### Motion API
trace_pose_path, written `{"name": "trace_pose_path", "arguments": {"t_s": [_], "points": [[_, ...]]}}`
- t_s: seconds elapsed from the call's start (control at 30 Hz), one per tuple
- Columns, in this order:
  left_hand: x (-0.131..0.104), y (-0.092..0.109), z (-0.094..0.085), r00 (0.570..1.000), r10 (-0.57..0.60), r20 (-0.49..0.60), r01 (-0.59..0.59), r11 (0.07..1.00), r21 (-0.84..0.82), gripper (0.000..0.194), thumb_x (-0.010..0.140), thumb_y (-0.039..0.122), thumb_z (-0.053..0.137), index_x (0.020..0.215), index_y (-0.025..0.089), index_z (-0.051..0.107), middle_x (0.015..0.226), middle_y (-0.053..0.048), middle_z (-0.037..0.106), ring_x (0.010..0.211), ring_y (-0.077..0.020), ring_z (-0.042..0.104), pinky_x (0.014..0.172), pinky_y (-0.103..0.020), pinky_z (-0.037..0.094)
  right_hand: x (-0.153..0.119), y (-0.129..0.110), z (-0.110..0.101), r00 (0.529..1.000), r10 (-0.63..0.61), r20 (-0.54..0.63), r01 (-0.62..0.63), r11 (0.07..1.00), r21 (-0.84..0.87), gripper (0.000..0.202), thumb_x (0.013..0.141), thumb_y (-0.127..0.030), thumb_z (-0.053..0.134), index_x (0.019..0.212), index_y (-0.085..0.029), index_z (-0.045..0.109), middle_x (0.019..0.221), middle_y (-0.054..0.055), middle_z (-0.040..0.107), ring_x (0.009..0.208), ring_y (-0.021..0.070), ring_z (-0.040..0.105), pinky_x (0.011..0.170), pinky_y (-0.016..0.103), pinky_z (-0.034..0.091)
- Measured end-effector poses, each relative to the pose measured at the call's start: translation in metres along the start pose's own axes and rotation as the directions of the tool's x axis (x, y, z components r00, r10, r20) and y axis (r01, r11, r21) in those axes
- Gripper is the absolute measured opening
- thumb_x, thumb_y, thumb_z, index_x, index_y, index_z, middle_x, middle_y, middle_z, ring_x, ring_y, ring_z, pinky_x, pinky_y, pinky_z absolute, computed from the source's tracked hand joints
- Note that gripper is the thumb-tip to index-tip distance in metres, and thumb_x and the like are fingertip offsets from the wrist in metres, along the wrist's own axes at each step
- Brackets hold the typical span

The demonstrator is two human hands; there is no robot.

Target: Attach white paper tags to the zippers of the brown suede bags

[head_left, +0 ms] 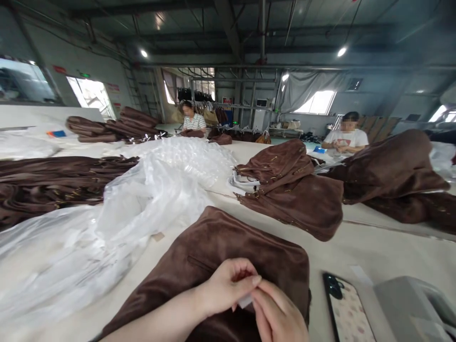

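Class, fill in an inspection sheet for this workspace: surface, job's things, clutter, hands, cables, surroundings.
Surface: pale tabletop, partly covered.
Job's things: brown item, nearest; small white piece over it.
Clutter: clear plastic, phone, grey device, more brown items.
Hands: left hand and right hand touching, fingers at the small white piece; which grips it is unclear.
Cables: nothing seen on the tabletop; overhead, too dim to tell.
Surroundings: striped-top person, white-top person, bright window, lit lamp.

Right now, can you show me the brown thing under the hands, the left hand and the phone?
Brown thing [233, 242], head view: on its upward-facing side.
Left hand [224, 283], head view: between wrist and fingertips.
Phone [349, 309], head view: on its patterned back.
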State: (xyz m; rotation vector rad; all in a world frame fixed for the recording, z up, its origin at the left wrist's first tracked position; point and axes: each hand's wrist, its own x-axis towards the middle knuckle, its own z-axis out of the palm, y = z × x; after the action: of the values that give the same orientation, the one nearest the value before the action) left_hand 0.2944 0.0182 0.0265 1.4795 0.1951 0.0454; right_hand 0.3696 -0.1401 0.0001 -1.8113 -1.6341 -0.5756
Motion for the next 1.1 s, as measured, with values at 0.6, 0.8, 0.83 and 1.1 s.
{"name": "trace_pose_path", "arguments": {"t_s": [0.6, 0.8, 0.83, 1.1], "points": [[-0.019, -0.016, -0.001, 0.974, 0.024, -0.224, -0.006, 0.997, 0.081, 0.030, 0.078, 0.044, 0.063, 0.079, 0.015, 0.056, 0.064, 0.002, 0.055, 0.053, -0.0081, 0.049, 0.048, -0.019, 0.043, -0.009, -0.009, 0.001, 0.635, 0.624, 0.456, -0.560, 0.778, -0.285, 0.006, 0.082, -0.023, 0.053, 0.076, -0.023, 0.051, 0.068, 0.002, 0.065, 0.063, 0.0206, 0.066, 0.052, 0.028, 0.039], [0.020, -0.015, 0.002, 0.920, 0.287, -0.267, -0.166, 0.902, 0.400, 0.016, 0.085, 0.032, 0.053, 0.081, 0.017, 0.054, 0.067, 0.001, 0.058, 0.060, -0.0108, 0.055, 0.057, -0.021, 0.044, 0.024, 0.022, 0.004, 0.642, 0.638, 0.425, -0.459, 0.764, -0.453, 0.007, 0.086, -0.025, 0.050, 0.083, -0.019, 0.052, 0.078, 0.006, 0.066, 0.071, 0.0218, 0.066, 0.055, 0.029, 0.035], [0.023, -0.016, 0.000, 0.923, 0.267, -0.278, -0.153, 0.916, 0.371, 0.016, 0.086, 0.033, 0.051, 0.082, 0.018, 0.053, 0.066, 0.001, 0.058, 0.058, -0.0109, 0.056, 0.056, -0.021, 0.044, 0.025, 0.023, 0.004, 0.655, 0.615, 0.438, -0.427, 0.780, -0.457, 0.007, 0.087, -0.023, 0.048, 0.084, -0.019, 0.052, 0.078, 0.006, 0.066, 0.072, 0.0214, 0.065, 0.056, 0.029, 0.035], [-0.006, -0.030, 0.003, 0.966, 0.175, -0.191, -0.085, 0.912, 0.402, 0.017, 0.086, 0.030, 0.050, 0.076, 0.018, 0.054, 0.066, 0.001, 0.058, 0.060, -0.0114, 0.053, 0.056, -0.021, 0.040, 0.010, 0.012, -0.001, 0.652, 0.582, 0.485, -0.449, 0.812, -0.372, 0.014, 0.086, -0.014, 0.043, 0.079, -0.020, 0.054, 0.075, 0.004, 0.066, 0.068, 0.0197, 0.063, 0.057, 0.030, 0.032]]}}
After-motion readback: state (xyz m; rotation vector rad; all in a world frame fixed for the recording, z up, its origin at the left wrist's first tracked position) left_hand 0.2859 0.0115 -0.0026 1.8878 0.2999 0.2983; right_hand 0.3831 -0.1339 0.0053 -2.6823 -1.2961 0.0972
